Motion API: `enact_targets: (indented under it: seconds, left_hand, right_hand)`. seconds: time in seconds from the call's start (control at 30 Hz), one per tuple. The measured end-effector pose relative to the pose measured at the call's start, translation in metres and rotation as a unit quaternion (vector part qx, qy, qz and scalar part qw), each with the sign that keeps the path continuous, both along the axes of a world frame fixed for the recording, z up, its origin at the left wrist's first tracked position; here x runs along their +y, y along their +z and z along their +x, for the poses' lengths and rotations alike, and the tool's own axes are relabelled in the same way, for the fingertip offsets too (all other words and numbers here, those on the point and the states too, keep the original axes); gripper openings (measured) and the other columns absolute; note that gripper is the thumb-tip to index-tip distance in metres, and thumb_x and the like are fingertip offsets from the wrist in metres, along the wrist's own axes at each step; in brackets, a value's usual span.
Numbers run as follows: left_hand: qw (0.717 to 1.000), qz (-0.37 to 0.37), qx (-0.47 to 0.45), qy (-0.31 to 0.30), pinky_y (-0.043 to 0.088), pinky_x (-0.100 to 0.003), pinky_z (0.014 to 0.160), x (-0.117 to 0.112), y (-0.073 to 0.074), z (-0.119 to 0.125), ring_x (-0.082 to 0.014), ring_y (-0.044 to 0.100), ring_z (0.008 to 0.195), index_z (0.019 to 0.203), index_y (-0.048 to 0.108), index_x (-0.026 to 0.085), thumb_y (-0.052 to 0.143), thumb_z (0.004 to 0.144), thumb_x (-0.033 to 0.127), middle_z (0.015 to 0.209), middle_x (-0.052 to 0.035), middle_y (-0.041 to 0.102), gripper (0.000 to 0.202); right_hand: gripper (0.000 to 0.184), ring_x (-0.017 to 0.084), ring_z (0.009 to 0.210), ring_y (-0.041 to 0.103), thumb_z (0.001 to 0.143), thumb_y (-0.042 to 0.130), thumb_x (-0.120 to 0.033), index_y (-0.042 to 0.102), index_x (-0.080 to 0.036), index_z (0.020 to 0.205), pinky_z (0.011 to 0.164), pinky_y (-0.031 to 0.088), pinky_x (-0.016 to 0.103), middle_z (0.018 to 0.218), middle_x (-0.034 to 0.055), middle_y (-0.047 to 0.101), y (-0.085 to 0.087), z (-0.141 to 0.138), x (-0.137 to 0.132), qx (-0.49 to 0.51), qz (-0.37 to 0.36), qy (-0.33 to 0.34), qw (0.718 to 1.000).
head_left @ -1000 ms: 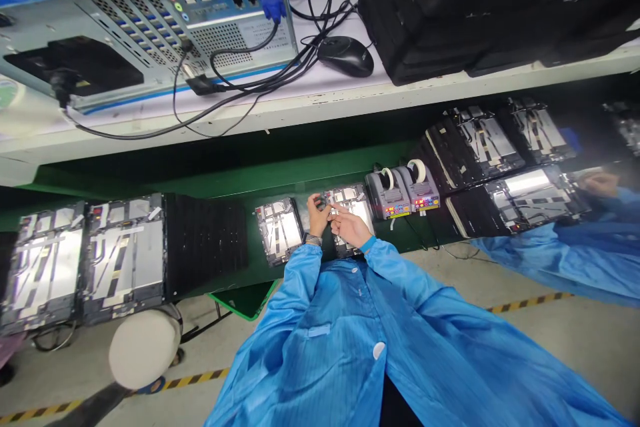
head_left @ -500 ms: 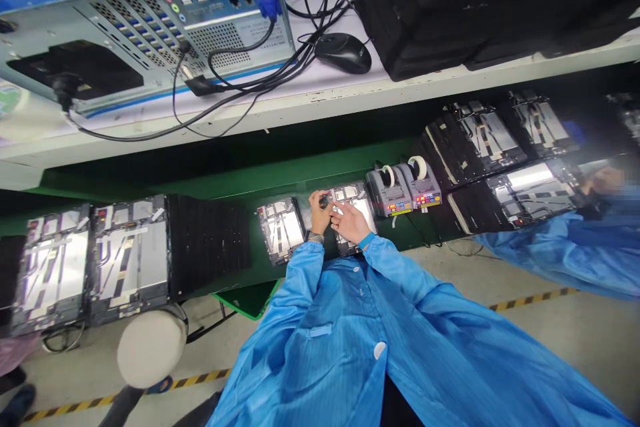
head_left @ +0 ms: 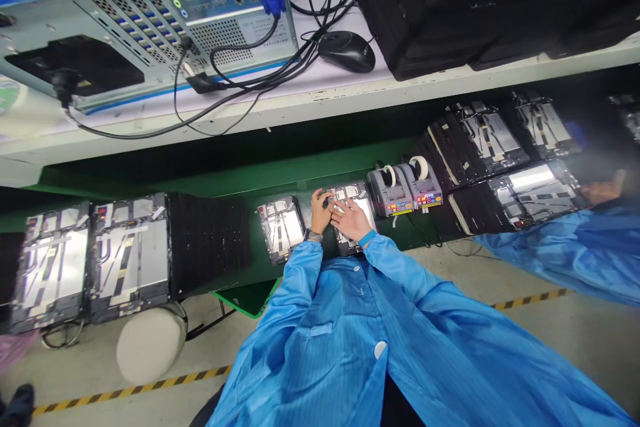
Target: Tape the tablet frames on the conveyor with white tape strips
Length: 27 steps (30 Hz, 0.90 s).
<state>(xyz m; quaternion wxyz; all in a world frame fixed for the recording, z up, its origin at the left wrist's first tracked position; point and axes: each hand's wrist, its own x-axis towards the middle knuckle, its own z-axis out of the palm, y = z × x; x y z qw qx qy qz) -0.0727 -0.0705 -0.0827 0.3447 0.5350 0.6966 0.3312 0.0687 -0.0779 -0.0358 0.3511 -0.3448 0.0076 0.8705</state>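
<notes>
My left hand [head_left: 320, 213] is closed with its fingertips round a small dark part [head_left: 327, 201], too small to name. Close beside it is my right hand [head_left: 352, 219], palm turned up and fingers loosely stretched toward the left fingertips; whether they touch the part I cannot tell. Under and behind both hands lies an opened tablet-like device [head_left: 367, 203] with silver inner plates, partly hidden by the right hand. A second such opened device [head_left: 281, 230] lies to the left of my left hand on the green bench.
Two grey tape dispensers [head_left: 391, 192] stand right of the hands. Stacked devices lie at left [head_left: 131, 257] and right [head_left: 533, 190], where a co-worker's hand [head_left: 603, 190] reaches in. Above, a shelf [head_left: 300, 100] holds a computer case [head_left: 220, 33] and mouse [head_left: 347, 51]. A round stool [head_left: 151, 345] stands lower left.
The right fingers have straightened and spread slightly, while the left hand keeps its grip in nearly the same spot. Legs beside the stool have moved out of view.
</notes>
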Motion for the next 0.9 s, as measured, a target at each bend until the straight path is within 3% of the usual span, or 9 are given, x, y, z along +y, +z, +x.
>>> enact_targets:
  seconds: [0.2, 0.47, 0.53, 0.6, 0.67, 0.73, 0.8, 0.83, 0.9]
  left_hand:
    - [0.999, -0.026, 0.023, -0.004, 0.038, -0.047, 0.115, 0.001, 0.006, -0.001, -0.0284, 0.048, 0.136, 0.114, 0.073, 0.029, 0.06, 0.089, 0.02, 0.151, -0.0055, 0.047, 0.029]
    - [0.999, -0.009, 0.036, -0.012, 0.037, -0.048, 0.115, -0.001, -0.001, -0.004, -0.0298, 0.046, 0.137, 0.116, 0.073, 0.031, 0.061, 0.09, 0.021, 0.152, -0.0047, 0.047, 0.03]
    - [0.999, -0.009, 0.037, -0.014, 0.036, -0.049, 0.115, -0.001, -0.002, -0.004, -0.03, 0.046, 0.137, 0.117, 0.073, 0.031, 0.061, 0.09, 0.021, 0.152, -0.005, 0.047, 0.031]
    - [0.999, -0.013, 0.038, -0.013, 0.037, -0.049, 0.114, -0.001, -0.002, -0.004, -0.0302, 0.047, 0.137, 0.116, 0.073, 0.031, 0.061, 0.092, 0.023, 0.152, -0.0057, 0.047, 0.029]
    - [0.999, -0.014, 0.039, -0.013, 0.036, -0.05, 0.113, 0.0, -0.002, -0.004, -0.0304, 0.047, 0.136, 0.116, 0.073, 0.031, 0.061, 0.093, 0.026, 0.152, -0.006, 0.048, 0.027]
    - [0.999, -0.011, 0.037, -0.016, 0.036, -0.052, 0.113, 0.0, -0.002, -0.004, -0.0308, 0.047, 0.136, 0.117, 0.073, 0.032, 0.061, 0.094, 0.028, 0.151, -0.0062, 0.048, 0.027]
    - [0.999, -0.011, 0.037, -0.016, 0.035, -0.052, 0.114, 0.001, -0.003, -0.004, -0.031, 0.047, 0.136, 0.117, 0.073, 0.032, 0.061, 0.094, 0.028, 0.151, -0.0064, 0.048, 0.027]
    - [0.999, -0.011, 0.036, -0.015, 0.035, -0.052, 0.114, 0.001, -0.003, -0.004, -0.0311, 0.047, 0.136, 0.117, 0.073, 0.032, 0.062, 0.094, 0.028, 0.151, -0.0066, 0.048, 0.026]
    - [0.999, -0.013, 0.035, -0.016, 0.034, -0.052, 0.115, 0.002, -0.003, -0.006, -0.0313, 0.047, 0.136, 0.117, 0.074, 0.032, 0.063, 0.094, 0.029, 0.151, -0.0068, 0.048, 0.026]
  right_hand:
    - [0.027, 0.021, 0.078, 0.063, 0.099, 0.049, -0.045, 0.062, -0.022, 0.104, 0.068, 0.052, 0.035, 0.09, 0.0064, 0.068, 0.008, -0.001, 0.0, 0.045, -0.018, -0.037, 0.998]
    - [0.031, 0.019, 0.069, 0.058, 0.101, 0.045, -0.042, 0.063, -0.018, 0.103, 0.063, 0.049, 0.033, 0.085, 0.0078, 0.068, 0.02, 0.003, 0.003, 0.034, 0.0, -0.043, 0.998]
    - [0.034, 0.019, 0.066, 0.057, 0.099, 0.047, -0.045, 0.065, -0.017, 0.106, 0.061, 0.048, 0.033, 0.083, 0.0079, 0.068, 0.019, 0.004, 0.002, -0.015, 0.04, -0.009, 0.999]
    - [0.036, 0.018, 0.061, 0.055, 0.097, 0.05, -0.044, 0.065, -0.018, 0.117, 0.06, 0.047, 0.031, 0.075, 0.0042, 0.066, 0.015, 0.006, 0.001, -0.149, 0.126, 0.05, 0.98]
    - [0.04, 0.018, 0.063, 0.056, 0.095, 0.053, -0.037, 0.063, -0.021, 0.131, 0.065, 0.048, 0.031, 0.074, 0.0012, 0.066, 0.01, 0.01, 0.003, -0.347, 0.261, 0.121, 0.893]
    - [0.045, 0.02, 0.079, 0.063, 0.096, 0.05, -0.027, 0.062, -0.025, 0.139, 0.079, 0.05, 0.033, 0.089, 0.0036, 0.071, 0.004, 0.016, 0.007, -0.517, 0.403, 0.194, 0.73]
    - [0.05, 0.024, 0.097, 0.065, 0.097, 0.044, -0.02, 0.061, -0.027, 0.144, 0.091, 0.048, 0.036, 0.109, 0.0083, 0.072, 0.001, 0.022, 0.014, -0.601, 0.498, 0.281, 0.559]
    - [0.053, 0.026, 0.101, 0.066, 0.097, 0.042, -0.017, 0.059, -0.028, 0.147, 0.093, 0.047, 0.038, 0.114, 0.0106, 0.071, 0.0, 0.024, 0.017, -0.619, 0.523, 0.324, 0.488]
    - [0.058, 0.028, 0.1, 0.067, 0.097, 0.043, -0.015, 0.052, -0.027, 0.153, 0.091, 0.047, 0.039, 0.116, 0.0143, 0.07, 0.0, 0.025, 0.023, -0.634, 0.541, 0.395, 0.385]
